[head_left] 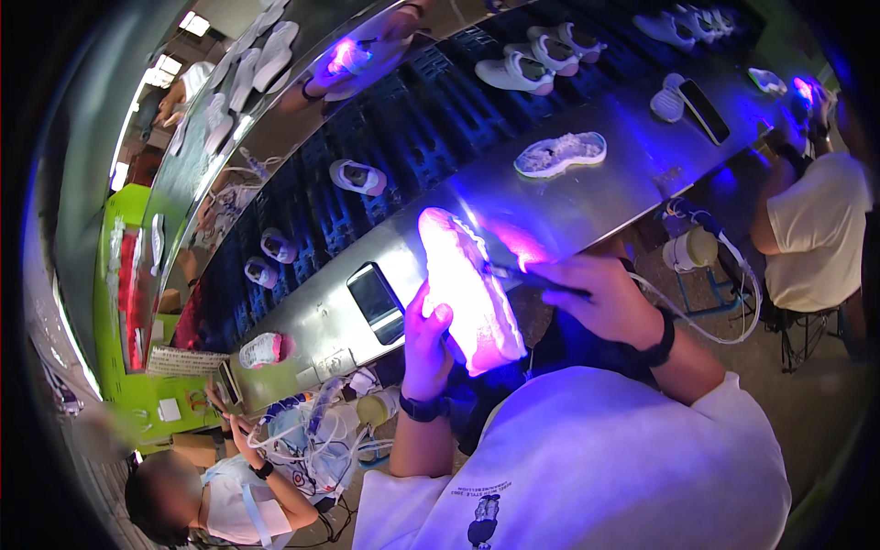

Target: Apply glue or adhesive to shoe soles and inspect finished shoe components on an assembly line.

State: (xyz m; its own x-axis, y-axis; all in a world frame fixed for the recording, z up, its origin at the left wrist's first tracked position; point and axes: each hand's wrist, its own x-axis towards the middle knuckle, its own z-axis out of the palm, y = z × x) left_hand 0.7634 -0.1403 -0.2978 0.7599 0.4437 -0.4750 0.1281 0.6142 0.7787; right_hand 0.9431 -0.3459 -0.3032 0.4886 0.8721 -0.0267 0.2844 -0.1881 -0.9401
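My left hand (427, 346) grips a shoe sole (466, 293) from its lower left side and tilts it up over the bench edge. Violet light makes the sole glow white and pink, washing out its surface. In my right hand (607, 299) is a slim dark-handled tool (561, 285); its tip reaches the sole's right edge, and glare hides what kind of tip it has. Another shoe sole (561, 154) lies on the metal bench (600, 197), beyond my right hand.
A phone (376, 302) lies left of my hands. Pale shoes (357, 177) stand along the dark conveyor (403, 119) behind the bench. Another phone (704, 112) lies farther right. Co-workers sit at the right (816, 229) and lower left (243, 495). White hoses (747, 307) hang below the bench.
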